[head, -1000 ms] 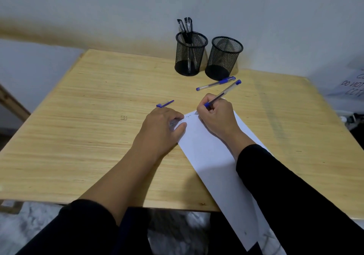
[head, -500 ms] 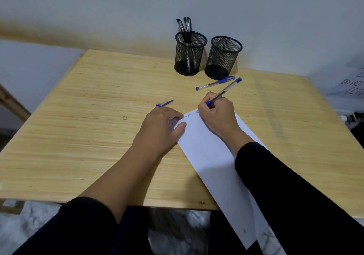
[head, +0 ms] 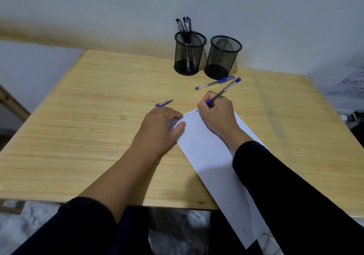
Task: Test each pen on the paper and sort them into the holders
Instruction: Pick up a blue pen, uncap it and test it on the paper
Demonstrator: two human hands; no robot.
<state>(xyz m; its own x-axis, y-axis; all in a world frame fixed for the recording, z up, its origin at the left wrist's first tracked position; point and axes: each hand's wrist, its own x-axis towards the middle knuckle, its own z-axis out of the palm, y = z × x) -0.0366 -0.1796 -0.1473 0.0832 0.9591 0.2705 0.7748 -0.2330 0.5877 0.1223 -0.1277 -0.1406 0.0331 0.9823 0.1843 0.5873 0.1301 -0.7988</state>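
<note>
one clear blue-capped pen (head: 223,91) gripped by right hand (head: 217,114), flat left hand (head: 160,127) pressing scribbled white paper (head: 208,156)

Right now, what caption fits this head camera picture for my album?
Right hand scribbles with a blue-capped clear pen on white paper while left hand steadies it.
</note>
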